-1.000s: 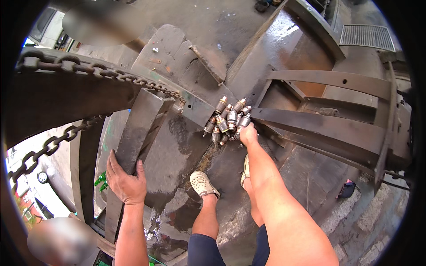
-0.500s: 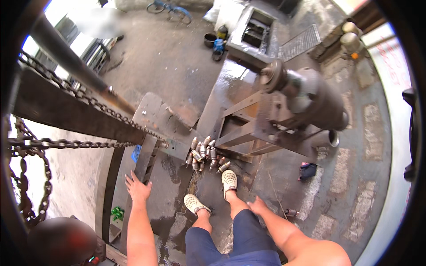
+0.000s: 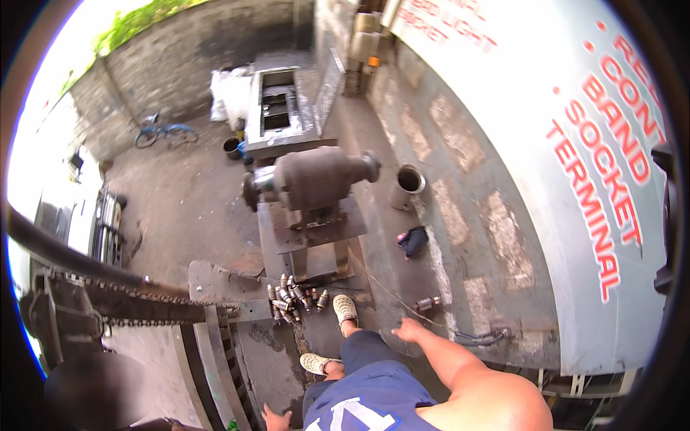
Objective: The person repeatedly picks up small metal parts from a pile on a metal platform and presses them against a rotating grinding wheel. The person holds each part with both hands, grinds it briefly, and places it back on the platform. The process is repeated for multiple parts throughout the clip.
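Observation:
My right hand (image 3: 408, 330) hangs low in front of me, fingers stretched out and holding nothing. Just beyond it, a single metal part (image 3: 427, 304) lies on the floor; it is cylindrical with a shaft, much like a motor armature. My left hand (image 3: 277, 418) is at the lower edge of the picture, partly cut off, with its fingers spread and nothing in them. Ahead of my feet, several similar metal parts (image 3: 287, 298) lie in a loose pile, some with coppery ends. My cream clog (image 3: 345, 309) is right beside that pile.
A large grinder-like machine (image 3: 320, 179) stands on a metal stand ahead. To its right are an open-topped metal cylinder (image 3: 401, 197) and a dark cloth bundle (image 3: 412, 243). Cables (image 3: 478, 336) run along the right floor. A chain and beam (image 3: 158, 307) extend at left.
My view has swung to the right, and my body has turned with it. My left hand has dropped toward the lower edge. My right hand has come nearer the lone metal part.

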The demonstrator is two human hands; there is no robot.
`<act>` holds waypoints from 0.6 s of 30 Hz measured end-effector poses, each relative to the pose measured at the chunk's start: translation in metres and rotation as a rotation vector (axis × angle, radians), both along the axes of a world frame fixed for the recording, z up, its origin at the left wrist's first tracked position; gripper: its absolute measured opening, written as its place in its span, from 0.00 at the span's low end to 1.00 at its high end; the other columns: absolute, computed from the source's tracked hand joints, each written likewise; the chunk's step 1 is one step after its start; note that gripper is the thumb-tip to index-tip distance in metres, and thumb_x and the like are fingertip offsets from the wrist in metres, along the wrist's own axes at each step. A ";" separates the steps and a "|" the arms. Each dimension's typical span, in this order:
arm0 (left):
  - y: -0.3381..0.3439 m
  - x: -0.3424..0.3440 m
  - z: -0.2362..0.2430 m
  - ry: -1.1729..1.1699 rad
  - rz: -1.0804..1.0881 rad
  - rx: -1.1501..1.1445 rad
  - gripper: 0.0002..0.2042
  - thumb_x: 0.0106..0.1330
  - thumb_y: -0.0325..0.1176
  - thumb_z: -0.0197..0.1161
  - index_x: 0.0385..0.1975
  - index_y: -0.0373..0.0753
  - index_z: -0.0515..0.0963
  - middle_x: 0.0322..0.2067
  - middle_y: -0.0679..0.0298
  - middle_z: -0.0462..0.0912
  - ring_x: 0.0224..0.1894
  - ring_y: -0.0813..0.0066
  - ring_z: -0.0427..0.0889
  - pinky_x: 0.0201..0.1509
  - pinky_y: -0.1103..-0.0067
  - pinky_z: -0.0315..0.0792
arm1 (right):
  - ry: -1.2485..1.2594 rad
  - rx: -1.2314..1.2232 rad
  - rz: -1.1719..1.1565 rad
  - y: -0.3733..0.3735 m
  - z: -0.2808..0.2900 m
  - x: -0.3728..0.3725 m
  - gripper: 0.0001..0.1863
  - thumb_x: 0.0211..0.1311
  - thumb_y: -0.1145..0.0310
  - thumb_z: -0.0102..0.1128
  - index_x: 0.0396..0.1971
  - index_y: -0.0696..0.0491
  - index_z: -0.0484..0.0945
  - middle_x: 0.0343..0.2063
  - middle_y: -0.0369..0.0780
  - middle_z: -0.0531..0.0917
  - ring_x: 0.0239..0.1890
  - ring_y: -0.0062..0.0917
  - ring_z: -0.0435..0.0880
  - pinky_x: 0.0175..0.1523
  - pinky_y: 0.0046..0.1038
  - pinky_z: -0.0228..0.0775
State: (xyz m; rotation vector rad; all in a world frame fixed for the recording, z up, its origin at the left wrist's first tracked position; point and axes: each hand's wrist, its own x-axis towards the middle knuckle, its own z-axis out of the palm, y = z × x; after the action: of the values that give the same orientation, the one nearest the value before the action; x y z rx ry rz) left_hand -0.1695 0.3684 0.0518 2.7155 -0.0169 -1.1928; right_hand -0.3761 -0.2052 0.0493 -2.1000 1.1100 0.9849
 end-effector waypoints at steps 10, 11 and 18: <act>0.038 0.089 0.069 -0.062 -0.060 0.035 0.57 0.63 0.69 0.70 0.79 0.26 0.59 0.70 0.33 0.73 0.74 0.39 0.72 0.76 0.61 0.68 | -0.413 -0.414 -1.565 -0.103 -0.127 -0.058 0.22 0.69 0.57 0.68 0.43 0.65 0.86 0.40 0.57 0.91 0.46 0.48 0.93 0.53 0.44 0.84; 0.019 0.100 0.076 -0.025 0.084 -0.037 0.49 0.59 0.39 0.81 0.78 0.28 0.59 0.65 0.36 0.78 0.63 0.47 0.84 0.69 0.66 0.77 | -0.198 -0.417 -1.477 -0.119 -0.141 -0.066 0.21 0.68 0.59 0.67 0.41 0.66 0.85 0.37 0.57 0.91 0.42 0.47 0.93 0.51 0.43 0.85; -0.187 0.124 0.126 0.145 -0.015 0.045 0.41 0.65 0.45 0.77 0.74 0.31 0.69 0.61 0.40 0.84 0.64 0.50 0.85 0.67 0.65 0.77 | -0.148 -0.206 -1.847 -0.137 -0.186 -0.065 0.20 0.64 0.59 0.80 0.41 0.60 0.85 0.36 0.42 0.92 0.22 0.29 0.88 0.26 0.35 0.82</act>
State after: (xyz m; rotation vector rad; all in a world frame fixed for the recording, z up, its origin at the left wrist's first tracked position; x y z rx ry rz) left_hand -0.0457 0.1814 0.1779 2.6631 0.0087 -1.4080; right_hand -0.4411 -0.3424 -0.1366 -0.4674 2.2216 -0.2290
